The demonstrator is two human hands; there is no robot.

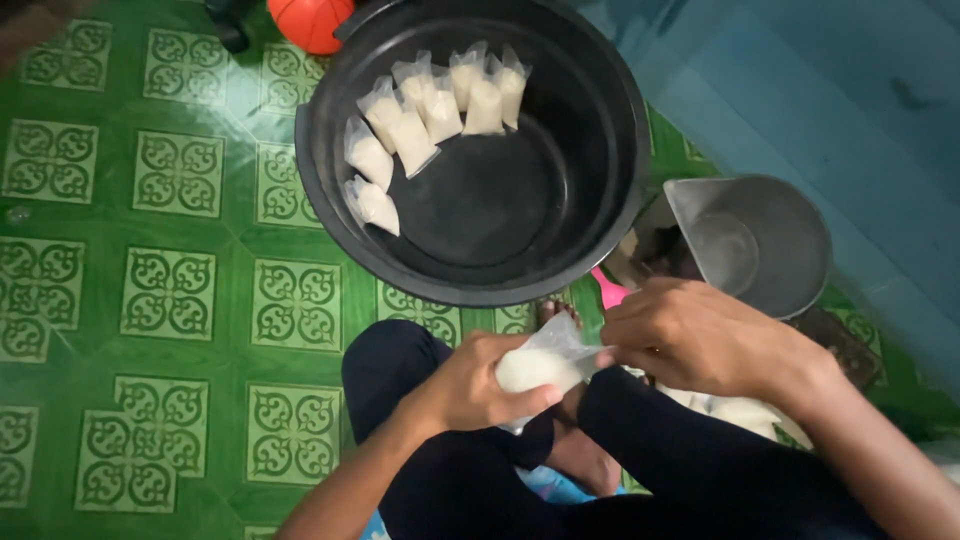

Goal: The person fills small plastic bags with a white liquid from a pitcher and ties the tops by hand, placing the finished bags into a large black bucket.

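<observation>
Over the lap, nr the black basin (330, 215), left hand (470, 385) grips a soft, squashy liquid-filled bag (535, 368) w/ right hand (690, 335) pinching its neck—prob best hold.

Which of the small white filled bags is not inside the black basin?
The small clear plastic bag of white liquid gripped by both hands above the lap; every other bag lies in the basin.

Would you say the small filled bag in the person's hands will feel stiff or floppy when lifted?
Probably soft: the bag bulges around the left hand. Likely slippery, being glossy clear plastic. Its loose top, pinched by the right hand, looks floppy.
</observation>
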